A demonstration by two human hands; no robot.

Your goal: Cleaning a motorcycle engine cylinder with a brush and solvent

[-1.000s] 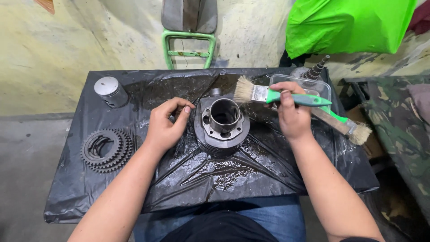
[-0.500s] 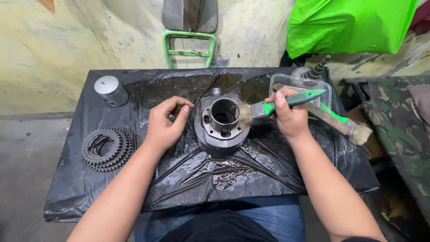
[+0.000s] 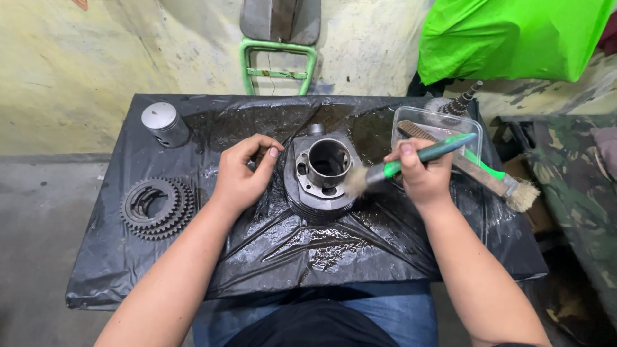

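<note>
Grey finned engine cylinder (image 3: 320,175) stands bore-up on wet black sheet, green-handled brush (image 3: 398,165) bristles touching its side.

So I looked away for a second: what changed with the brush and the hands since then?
The right hand swung the green-handled paintbrush down; its bristles now touch the grey metal cylinder. The left hand stayed at the cylinder's side.

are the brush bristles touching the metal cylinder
Touching. The head view shows the bristles of the green-handled brush, held in the right hand, pressed against the cylinder at its right side, with no gap.
</note>
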